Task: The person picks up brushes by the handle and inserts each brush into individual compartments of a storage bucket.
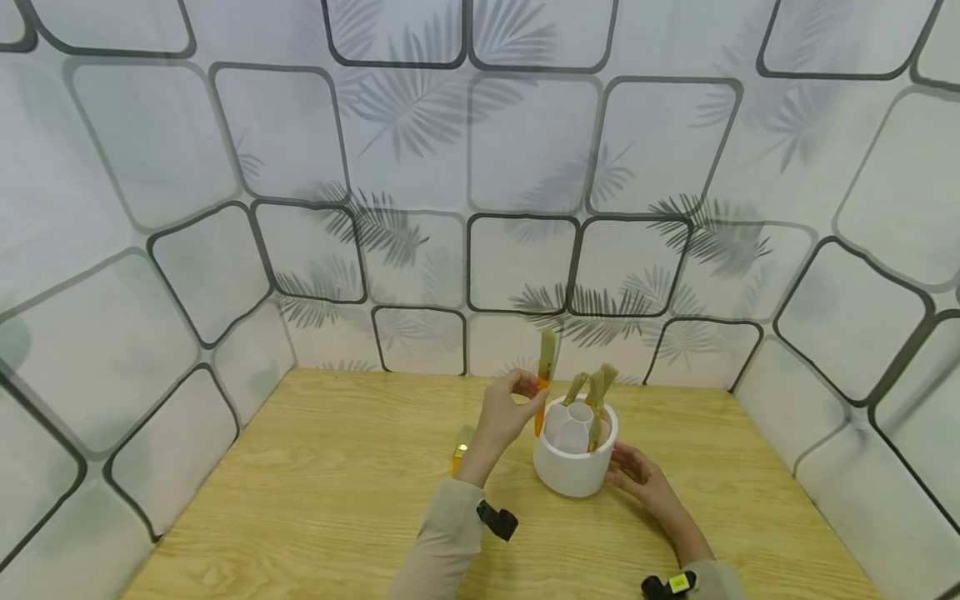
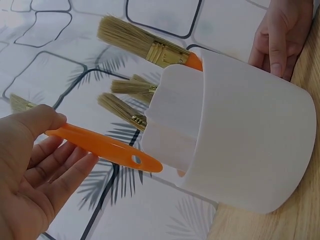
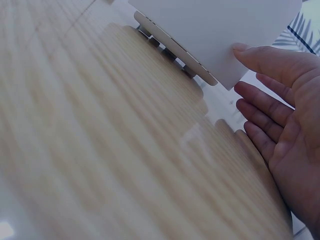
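My left hand (image 1: pixel 504 415) pinches a paintbrush (image 2: pixel 107 149) by its orange handle, bristles up, at the left rim of a white round holder (image 1: pixel 567 479). In the left wrist view the handle's holed end points toward the holder's mouth, just outside it. Several other paintbrushes (image 2: pixel 167 54) stand bristles up in the holder, around its pale inner dividers (image 2: pixel 177 100). On the holder's right side, my right hand (image 1: pixel 651 485) lies low by the table with fingers extended. Its thumb (image 3: pixel 250 56) touches the holder's wall in the right wrist view.
Another paintbrush (image 1: pixel 461 450) with an orange handle lies on the wooden table (image 1: pixel 322 483), partly hidden by my left forearm. Patterned white wall sheets (image 1: pixel 420 250) rise behind the table and at both sides.
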A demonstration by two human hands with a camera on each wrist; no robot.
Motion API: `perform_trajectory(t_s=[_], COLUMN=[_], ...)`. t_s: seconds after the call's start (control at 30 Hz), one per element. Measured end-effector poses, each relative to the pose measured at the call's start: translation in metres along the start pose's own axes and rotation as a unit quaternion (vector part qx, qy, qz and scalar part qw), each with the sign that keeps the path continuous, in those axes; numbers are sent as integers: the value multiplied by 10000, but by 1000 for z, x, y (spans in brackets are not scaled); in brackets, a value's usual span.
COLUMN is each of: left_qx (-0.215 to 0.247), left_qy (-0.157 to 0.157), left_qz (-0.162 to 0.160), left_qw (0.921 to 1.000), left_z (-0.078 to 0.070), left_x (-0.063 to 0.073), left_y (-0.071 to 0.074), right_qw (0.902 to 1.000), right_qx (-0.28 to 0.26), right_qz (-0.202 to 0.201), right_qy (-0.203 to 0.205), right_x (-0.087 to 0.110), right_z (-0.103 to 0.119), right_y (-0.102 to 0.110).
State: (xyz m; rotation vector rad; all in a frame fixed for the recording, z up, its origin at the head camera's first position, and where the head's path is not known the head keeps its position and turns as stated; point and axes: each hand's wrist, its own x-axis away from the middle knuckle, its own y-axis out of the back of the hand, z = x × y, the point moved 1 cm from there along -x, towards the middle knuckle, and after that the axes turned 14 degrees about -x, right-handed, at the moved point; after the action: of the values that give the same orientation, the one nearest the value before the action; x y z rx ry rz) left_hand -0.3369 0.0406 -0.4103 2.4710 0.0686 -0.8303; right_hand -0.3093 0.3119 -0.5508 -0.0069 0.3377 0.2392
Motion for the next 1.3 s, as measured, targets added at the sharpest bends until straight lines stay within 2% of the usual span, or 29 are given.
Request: perform_trajectory(t_s=[0.33, 0.73, 1.07, 1.3], left_qx=[-34, 232, 231, 421], left_qy=[19, 39, 96, 152], left_qz=[48, 38, -6, 94], left_qw=[10000, 9997, 9997, 9990], left_z=[0, 0, 1, 1], left_x=[-1, 3, 3, 4], left_y=[0, -6, -10, -12], right_qw=[10000, 10000, 9984, 9995], right_qx=[16, 57, 190, 164], right_qz=[39, -20, -220, -157], right_qy=[-55, -68, -478, -206], right_x=[-1, -1, -2, -1], right_z=[1, 1, -1, -2], right_y=[0, -1, 0, 0])
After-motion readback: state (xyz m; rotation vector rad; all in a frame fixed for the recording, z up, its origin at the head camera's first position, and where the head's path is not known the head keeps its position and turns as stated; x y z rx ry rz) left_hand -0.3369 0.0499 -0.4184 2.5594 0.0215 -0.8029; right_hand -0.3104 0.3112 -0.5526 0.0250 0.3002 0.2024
